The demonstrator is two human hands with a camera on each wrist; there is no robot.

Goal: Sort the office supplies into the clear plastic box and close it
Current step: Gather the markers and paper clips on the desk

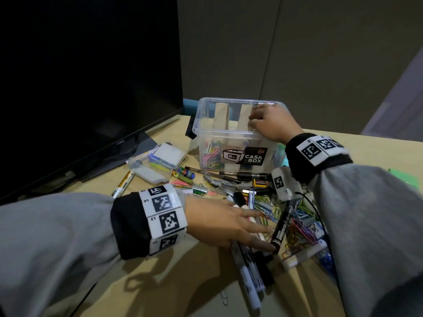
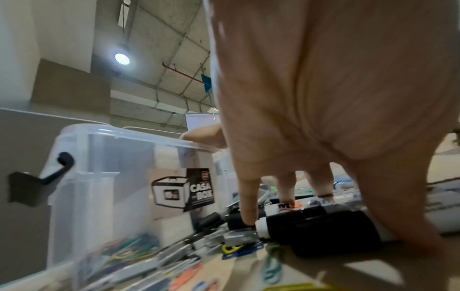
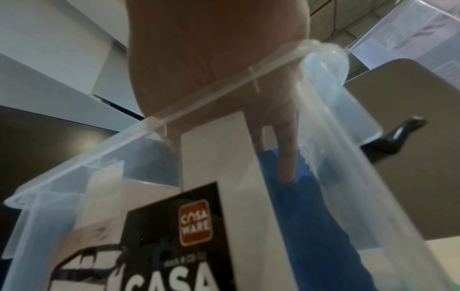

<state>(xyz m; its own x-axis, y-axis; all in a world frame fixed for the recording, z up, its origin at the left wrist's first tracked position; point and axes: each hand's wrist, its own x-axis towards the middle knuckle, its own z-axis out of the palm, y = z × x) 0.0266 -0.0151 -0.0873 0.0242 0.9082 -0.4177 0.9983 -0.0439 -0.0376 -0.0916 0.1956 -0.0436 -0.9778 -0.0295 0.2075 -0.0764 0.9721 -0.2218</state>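
Note:
The clear plastic box (image 1: 201,133) stands open at the back of the desk, split by upright cardboard dividers (image 1: 220,117), with coloured paper clips in its left compartment. My right hand (image 1: 254,122) reaches over the rim into the right compartment; its finger (image 3: 286,157) points straight down against a blue item (image 3: 311,216) inside. My left hand (image 1: 263,232) lies spread over a pile of black markers (image 1: 282,225) and paper clips (image 1: 299,232) in front of the box. Its straight fingertips (image 2: 248,216) press on a black marker (image 2: 323,226).
A dark monitor (image 1: 80,88) fills the left. A small clear case (image 1: 160,161) with sticky notes lies left of the box. Pens (image 1: 229,175) and binder clips lie along the box front. White markers (image 1: 249,277) reach toward the near table edge. Green paper (image 1: 405,177) sits far right.

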